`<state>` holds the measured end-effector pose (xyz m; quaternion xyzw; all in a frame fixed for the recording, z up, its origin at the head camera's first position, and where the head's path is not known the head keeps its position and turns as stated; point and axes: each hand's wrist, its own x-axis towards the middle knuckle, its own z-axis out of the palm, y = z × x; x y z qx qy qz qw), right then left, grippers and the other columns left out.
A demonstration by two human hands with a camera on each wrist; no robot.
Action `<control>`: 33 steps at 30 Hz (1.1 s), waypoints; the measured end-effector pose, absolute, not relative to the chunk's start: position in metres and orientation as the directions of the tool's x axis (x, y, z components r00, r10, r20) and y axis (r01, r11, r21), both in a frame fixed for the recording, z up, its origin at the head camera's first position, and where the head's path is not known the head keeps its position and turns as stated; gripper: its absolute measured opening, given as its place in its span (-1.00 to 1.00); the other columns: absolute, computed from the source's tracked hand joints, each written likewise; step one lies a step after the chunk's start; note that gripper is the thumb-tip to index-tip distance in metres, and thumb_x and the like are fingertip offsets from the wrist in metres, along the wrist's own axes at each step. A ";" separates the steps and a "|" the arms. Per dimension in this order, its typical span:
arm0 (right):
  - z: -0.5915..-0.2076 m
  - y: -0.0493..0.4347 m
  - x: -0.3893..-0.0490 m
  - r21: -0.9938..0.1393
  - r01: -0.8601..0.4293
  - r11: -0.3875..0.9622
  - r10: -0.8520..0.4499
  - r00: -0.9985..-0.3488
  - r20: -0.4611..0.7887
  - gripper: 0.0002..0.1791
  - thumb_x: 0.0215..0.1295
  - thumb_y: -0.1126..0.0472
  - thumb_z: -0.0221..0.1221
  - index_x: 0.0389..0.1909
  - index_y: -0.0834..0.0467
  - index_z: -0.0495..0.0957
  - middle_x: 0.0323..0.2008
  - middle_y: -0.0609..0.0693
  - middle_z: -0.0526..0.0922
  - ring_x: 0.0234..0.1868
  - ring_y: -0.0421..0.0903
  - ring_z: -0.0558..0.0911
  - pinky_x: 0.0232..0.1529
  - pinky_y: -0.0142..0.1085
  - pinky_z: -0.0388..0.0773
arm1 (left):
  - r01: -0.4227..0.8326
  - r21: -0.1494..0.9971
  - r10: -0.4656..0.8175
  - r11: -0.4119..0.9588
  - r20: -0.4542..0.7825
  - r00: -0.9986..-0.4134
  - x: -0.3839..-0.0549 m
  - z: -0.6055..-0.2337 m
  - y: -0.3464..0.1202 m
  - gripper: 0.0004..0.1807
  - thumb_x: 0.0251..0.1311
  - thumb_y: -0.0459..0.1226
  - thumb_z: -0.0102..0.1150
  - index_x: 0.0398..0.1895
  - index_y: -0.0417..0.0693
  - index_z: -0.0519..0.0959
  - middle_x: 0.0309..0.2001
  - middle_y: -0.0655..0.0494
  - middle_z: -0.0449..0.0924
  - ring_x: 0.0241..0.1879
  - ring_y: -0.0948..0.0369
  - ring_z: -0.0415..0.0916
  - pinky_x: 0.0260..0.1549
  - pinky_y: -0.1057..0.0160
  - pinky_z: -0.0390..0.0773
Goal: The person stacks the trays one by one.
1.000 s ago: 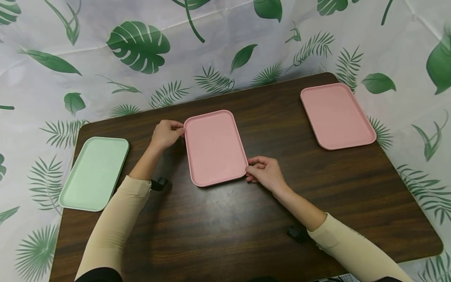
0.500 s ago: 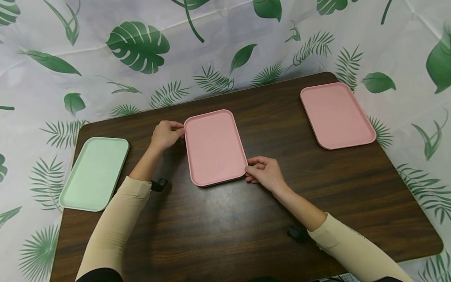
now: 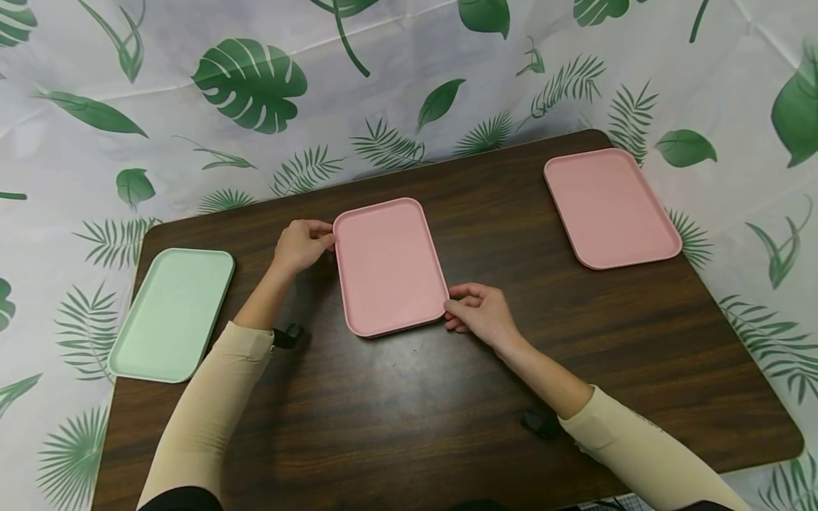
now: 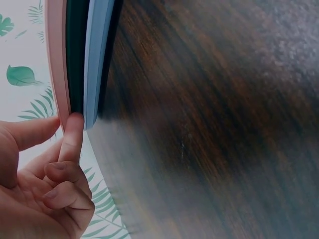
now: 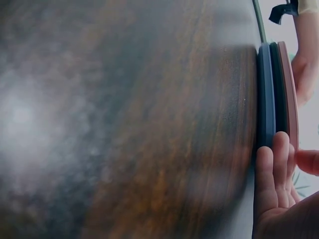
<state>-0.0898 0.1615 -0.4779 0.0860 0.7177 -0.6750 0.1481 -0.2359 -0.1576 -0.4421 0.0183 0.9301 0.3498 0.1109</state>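
At the middle of the table lies a pink tray (image 3: 391, 266) with a raised rim. From the side, in the left wrist view, a blue tray edge (image 4: 95, 64) shows under it, with a dark green band (image 4: 76, 55) between the two. My left hand (image 3: 300, 247) pinches the pink tray's left rim near its far corner, thumb above and forefinger at the dark band. On the opposite side, my right hand (image 3: 482, 312) pinches the near right corner. The right wrist view has that hand's thumb (image 5: 308, 162) at the pink rim and its fingertips beside the lower layers.
A second pink tray (image 3: 613, 209) lies at the table's far right corner, reaching its edge. On the left side rests a light green tray (image 3: 172, 316), close by the left forearm. A leaf-printed cloth (image 3: 396, 92) surrounds the dark wooden table (image 3: 409, 426).
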 end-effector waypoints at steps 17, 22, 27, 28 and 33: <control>-0.476 0.161 -0.086 -0.940 0.334 0.071 -0.094 -0.936 -0.340 -0.63 0.29 0.30 0.24 0.09 0.34 0.53 -0.43 0.17 0.72 -0.48 -0.01 0.73 -0.44 -0.24 0.65 | -0.032 0.654 0.143 0.756 -0.214 -0.966 -0.229 -0.444 -0.163 -0.59 0.35 -0.14 0.16 0.17 -0.16 0.58 -0.20 -0.11 0.72 -0.11 -0.02 0.58 -0.11 0.03 0.42; -0.477 0.162 -0.085 -0.934 0.351 0.070 -0.093 -0.930 -0.357 -0.64 0.33 0.28 0.23 0.11 0.31 0.52 -0.42 0.14 0.72 -0.47 -0.02 0.73 -0.44 -0.24 0.65 | -0.022 0.636 0.139 0.771 -0.203 -0.969 -0.226 -0.444 -0.163 -0.59 0.35 -0.12 0.16 0.17 -0.12 0.58 -0.15 -0.11 0.69 -0.15 -0.01 0.56 -0.17 0.03 0.44; -0.476 0.164 -0.083 -0.933 0.352 0.069 -0.101 -0.928 -0.358 -0.63 0.34 0.27 0.22 0.12 0.31 0.52 -0.39 0.18 0.71 -0.46 -0.01 0.73 -0.43 -0.23 0.65 | -0.001 0.627 0.136 0.779 -0.170 -0.976 -0.223 -0.443 -0.162 -0.61 0.33 -0.12 0.18 0.15 -0.08 0.60 -0.12 -0.11 0.68 -0.12 -0.03 0.57 -0.12 -0.05 0.48; -0.476 0.164 -0.082 -0.934 0.352 0.067 -0.104 -0.928 -0.358 -0.63 0.34 0.26 0.22 0.12 0.31 0.51 -0.38 0.19 0.71 -0.46 -0.01 0.73 -0.43 -0.23 0.65 | 0.002 0.629 0.135 0.778 -0.164 -0.977 -0.222 -0.443 -0.162 -0.61 0.33 -0.12 0.18 0.15 -0.08 0.60 -0.12 -0.11 0.68 -0.11 -0.03 0.57 -0.10 -0.07 0.48; -0.476 0.170 -0.081 -0.933 0.356 0.057 -0.114 -0.926 -0.361 -0.60 0.36 0.25 0.22 0.16 0.31 0.49 -0.34 0.25 0.71 -0.45 -0.03 0.73 -0.41 -0.25 0.65 | 0.014 0.630 0.122 0.777 -0.128 -0.984 -0.220 -0.441 -0.162 -0.62 0.32 -0.14 0.19 0.14 -0.09 0.60 -0.11 -0.11 0.68 -0.09 -0.06 0.57 -0.08 -0.12 0.47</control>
